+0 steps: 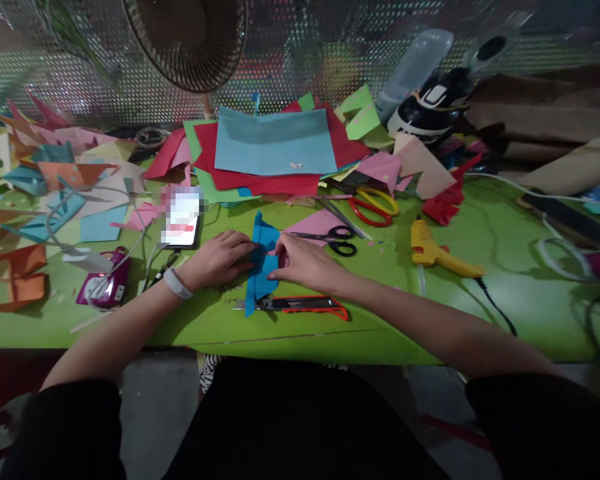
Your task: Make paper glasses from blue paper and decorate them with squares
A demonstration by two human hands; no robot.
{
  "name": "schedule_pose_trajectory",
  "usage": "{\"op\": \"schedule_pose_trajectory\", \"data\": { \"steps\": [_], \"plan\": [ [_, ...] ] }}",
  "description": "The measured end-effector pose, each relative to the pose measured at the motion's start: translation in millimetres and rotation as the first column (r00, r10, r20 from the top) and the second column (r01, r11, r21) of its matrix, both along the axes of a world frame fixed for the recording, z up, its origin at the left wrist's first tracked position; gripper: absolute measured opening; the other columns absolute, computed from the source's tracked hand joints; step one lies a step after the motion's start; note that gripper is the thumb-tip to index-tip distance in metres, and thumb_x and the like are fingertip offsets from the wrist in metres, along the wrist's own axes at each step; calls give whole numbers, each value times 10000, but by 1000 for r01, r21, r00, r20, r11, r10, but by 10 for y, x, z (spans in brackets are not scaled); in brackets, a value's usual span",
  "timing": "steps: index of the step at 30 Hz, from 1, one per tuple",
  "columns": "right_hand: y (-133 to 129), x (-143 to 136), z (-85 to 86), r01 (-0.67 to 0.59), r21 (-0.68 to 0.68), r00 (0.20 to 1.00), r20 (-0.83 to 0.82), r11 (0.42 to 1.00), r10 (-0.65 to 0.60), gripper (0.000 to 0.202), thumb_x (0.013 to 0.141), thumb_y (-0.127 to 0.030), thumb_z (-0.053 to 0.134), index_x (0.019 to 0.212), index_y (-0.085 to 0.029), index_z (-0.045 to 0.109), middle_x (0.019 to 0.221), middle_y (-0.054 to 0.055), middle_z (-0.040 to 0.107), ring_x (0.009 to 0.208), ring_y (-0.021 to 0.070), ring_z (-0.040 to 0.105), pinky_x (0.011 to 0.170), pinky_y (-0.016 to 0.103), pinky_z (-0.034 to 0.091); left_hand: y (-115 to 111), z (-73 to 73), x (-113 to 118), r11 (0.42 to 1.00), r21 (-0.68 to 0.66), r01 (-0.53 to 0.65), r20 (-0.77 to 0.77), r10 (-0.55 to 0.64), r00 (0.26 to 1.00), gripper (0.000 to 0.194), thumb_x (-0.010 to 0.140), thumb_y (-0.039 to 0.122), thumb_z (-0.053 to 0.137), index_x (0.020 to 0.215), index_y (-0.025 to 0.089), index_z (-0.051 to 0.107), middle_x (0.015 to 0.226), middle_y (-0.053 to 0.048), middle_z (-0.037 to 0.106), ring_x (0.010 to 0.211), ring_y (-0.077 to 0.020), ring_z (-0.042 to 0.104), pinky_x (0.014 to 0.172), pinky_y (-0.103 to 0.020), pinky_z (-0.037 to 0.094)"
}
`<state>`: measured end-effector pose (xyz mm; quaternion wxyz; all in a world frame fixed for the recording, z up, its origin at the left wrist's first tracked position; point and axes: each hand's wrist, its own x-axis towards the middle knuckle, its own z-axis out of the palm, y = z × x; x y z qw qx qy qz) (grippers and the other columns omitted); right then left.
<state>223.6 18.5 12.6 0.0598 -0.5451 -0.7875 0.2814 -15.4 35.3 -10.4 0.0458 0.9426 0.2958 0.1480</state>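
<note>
A folded blue paper piece lies on the green table in front of me. My left hand rests at its left edge, fingers slightly apart and pointing right, the fingertips touching the paper. At the right edge, my right hand has thumb and forefinger closed on the paper in a pinch. Just below the paper is an orange and black box cutter, its blade end partly under the paper's lower tip. Black-handled scissors lie to the right, over a pink paper triangle.
A yellow glue gun sits at the right. Left of my hands are a lit phone, a purple device with cables, and orange paper pieces. Stacked blue sheets, a fan and a black bottle stand behind.
</note>
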Motion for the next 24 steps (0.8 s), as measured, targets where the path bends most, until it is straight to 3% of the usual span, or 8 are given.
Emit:
{"op": "schedule_pose_trajectory", "data": {
  "steps": [3, 6, 9, 12, 14, 19, 22, 24],
  "plan": [
    [48, -33, -29, 42, -86, 979, -196, 995, -58, 326, 772, -227, 794, 985, -220, 548, 834, -10, 672, 774, 179, 644, 645, 286, 414, 3, 4, -11, 1000, 15, 1, -6, -1, 1000, 381, 1000, 389, 555, 1289, 152, 628, 1159, -135, 691, 1031, -246, 645, 894, -395, 537],
    [202, -27, -50, 79, -73, 934, -342, 994, -99, 245, 824, -156, 700, 1015, -214, 559, 836, -4, 670, 745, 160, 637, 647, 276, 433, 4, 27, -33, 998, 59, -29, -4, 30, 1000, 389, 993, 402, 562, 1270, 139, 637, 1139, -139, 694, 1008, -252, 653, 862, -402, 545],
    [421, 28, -67, 35, -129, 912, -402, 991, -85, 226, 805, -138, 697, 987, -202, 580, 777, -18, 654, 698, 148, 618, 627, 265, 437, -8, 71, -45, 991, 121, -61, 4, 61, 998, 371, 986, 404, 567, 1216, 129, 659, 1135, -140, 697, 994, -257, 654, 839, -402, 547],
    [558, 86, -111, -69, -237, 898, -437, 969, -43, 207, 773, -101, 702, 930, -189, 601, 709, -35, 632, 656, 137, 606, 615, 255, 446, -44, 103, -16, 987, 159, -9, -13, 11, 1000, 372, 999, 425, 539, 1201, 138, 663, 1178, -140, 694, 1024, -255, 649, 876, -405, 538],
    [563, 104, -150, -57, -245, 919, -393, 968, -45, 175, 781, -102, 702, 913, -183, 621, 711, -23, 636, 653, 142, 608, 604, 259, 441, -76, 102, 21, 988, 150, 33, -53, -26, 998, 403, 1016, 459, 500, 1210, 143, 659, 1170, -135, 699, 1016, -244, 653, 889, -401, 536],
    [446, 120, -220, -27, 14, 964, -266, 1000, 30, 105, 817, -147, 728, 899, -187, 676, 789, 10, 665, 714, 160, 607, 629, 279, 419, -141, 61, 92, 989, 132, 67, -128, -50, 991, 448, 1036, 469, 447, 1201, 107, 653, 1104, -137, 705, 984, -246, 668, 885, -413, 552],
    [409, 160, -281, -70, 165, 958, -262, 984, 112, 70, 840, -150, 737, 886, -190, 703, 815, 16, 659, 759, 163, 602, 654, 277, 426, -168, 55, 102, 993, 114, 38, -146, -21, 989, 422, 1023, 483, 477, 1170, 133, 661, 1158, -130, 693, 1021, -241, 666, 902, -399, 551],
    [385, 199, -339, -122, 309, 947, -249, 943, 204, 55, 880, -166, 714, 922, -201, 721, 847, 26, 667, 819, 177, 605, 700, 288, 443, -185, 61, 109, 995, 97, 17, -150, -2, 989, 412, 1010, 490, 507, 1174, 143, 655, 1186, -123, 686, 1049, -243, 663, 912, -388, 550]
  ]
}}
